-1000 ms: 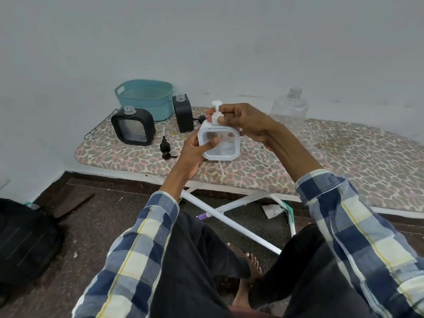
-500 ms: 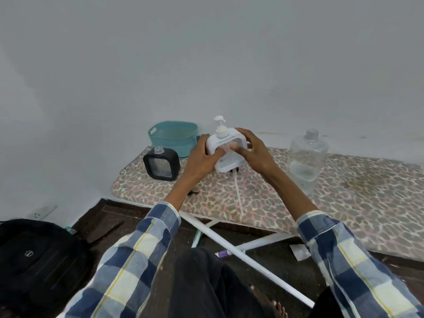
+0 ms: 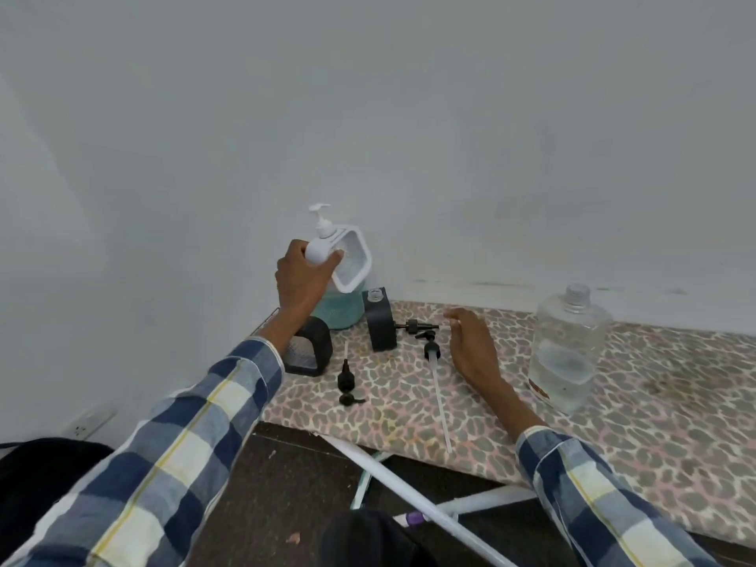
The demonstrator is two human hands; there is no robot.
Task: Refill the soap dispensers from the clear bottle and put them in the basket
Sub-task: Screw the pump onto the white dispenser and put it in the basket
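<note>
- The step in hand looks like the drop-off: the left hand [image 3: 304, 278] has its grip closed round a corner of the white dispenser [image 3: 341, 255], pump fitted, and holds it tilted right over the teal basket [image 3: 341, 308] at the back of the ironing board [image 3: 613, 403].
- The right hand [image 3: 470, 345] hovers slack above the board, fingers loose, holding nothing.
- Next move, as I judge it: lower the white dispenser into the basket and let go, then turn to the two black dispensers [image 3: 380, 319], both uncapped, their black pumps [image 3: 347, 380] lying loose beside them.
- The clear bottle [image 3: 566, 354] stands uncapped at the right, part full.
- The basket is mostly hidden behind hand and dispenser; its contents probably can't be judged.
- The nearer black dispenser is half covered by the left wrist.
</note>
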